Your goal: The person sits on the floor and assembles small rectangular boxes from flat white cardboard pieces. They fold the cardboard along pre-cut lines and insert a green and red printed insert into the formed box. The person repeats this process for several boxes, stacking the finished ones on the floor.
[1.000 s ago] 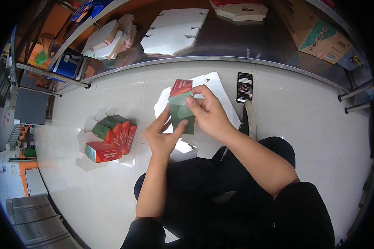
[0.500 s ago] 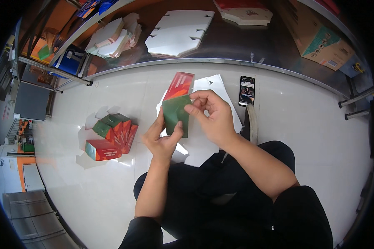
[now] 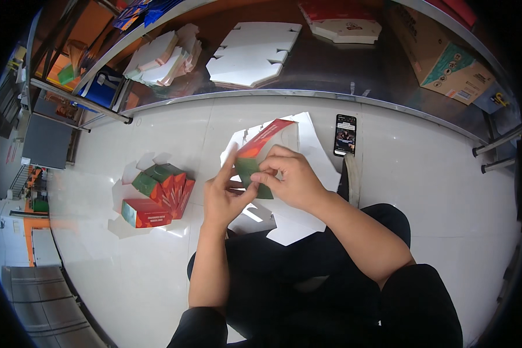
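Between my hands is a red and green carton (image 3: 265, 139), tilted, its green panel toward me and its red printed side slanting away to the upper right. My left hand (image 3: 225, 194) grips the carton's left edge, thumb against the green panel. With my right hand (image 3: 293, 177) I pinch the green panel near its middle; my fingers cover part of it. Beneath lie white flat card blanks (image 3: 316, 153), spread on the floor in front of my crossed legs. On the left several folded red and green cartons (image 3: 156, 194) stand fanned together, flaps raised.
A phone (image 3: 345, 134) lies on the floor beyond my shoe (image 3: 352, 180). Ahead runs a low metal shelf (image 3: 307, 93) bearing white card stacks (image 3: 252, 55), a red-and-white stack (image 3: 342, 29) and a brown cardboard box (image 3: 446, 64). Metal legs (image 3: 499, 165) stand at the right.
The carton has turned, its red side now leaning to the right and lower. My right hand has moved down from the green panel's top corner to its middle.
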A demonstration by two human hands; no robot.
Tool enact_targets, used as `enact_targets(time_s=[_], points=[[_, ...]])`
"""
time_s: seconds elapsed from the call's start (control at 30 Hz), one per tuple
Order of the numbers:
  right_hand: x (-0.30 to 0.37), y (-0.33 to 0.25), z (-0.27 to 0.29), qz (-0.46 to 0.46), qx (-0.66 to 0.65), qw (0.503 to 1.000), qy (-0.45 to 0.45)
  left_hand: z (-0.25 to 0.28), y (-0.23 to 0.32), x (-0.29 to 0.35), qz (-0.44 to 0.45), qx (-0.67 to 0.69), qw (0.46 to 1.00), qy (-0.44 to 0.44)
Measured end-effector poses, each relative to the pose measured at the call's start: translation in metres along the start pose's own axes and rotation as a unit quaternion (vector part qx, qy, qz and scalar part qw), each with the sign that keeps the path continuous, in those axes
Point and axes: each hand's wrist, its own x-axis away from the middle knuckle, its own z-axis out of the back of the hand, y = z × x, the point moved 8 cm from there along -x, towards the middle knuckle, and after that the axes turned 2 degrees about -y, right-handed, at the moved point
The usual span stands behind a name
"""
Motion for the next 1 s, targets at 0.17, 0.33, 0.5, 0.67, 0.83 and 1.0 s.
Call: enact_targets(time_s=[0.17,0.33,0.5,0.67,0.83,1.0], points=[[0.006,-0.004,-0.011,-0.11,0.084,0.971,-0.197,0.014,-0.034,0.003,0.106,0.122,0.986,0.045],[0.005,0.021,-0.017,-0.121,0.096,0.974,-0.163,0.017,-0.039,-0.003,0.118,0.205,0.968,0.088],[0.005,0.04,-0.011,-0.2,-0.009,0.98,-0.023,0.018,-0.024,0.0,0.068,0.119,0.986,0.093],[0.01,0.042,-0.013,-0.189,0.028,0.982,0.0,0.0,0.001,0.002,0.039,-0.123,0.991,-0.019],[0.006,0.023,-0.004,-0.171,0.032,0.985,-0.001,-0.002,0.001,0.004,-0.024,-0.026,0.999,0.023],[0.003,0.004,0.004,-0.001,0.161,0.985,0.055,-0.004,0.009,0.014,-0.064,0.026,0.997,0.037]])
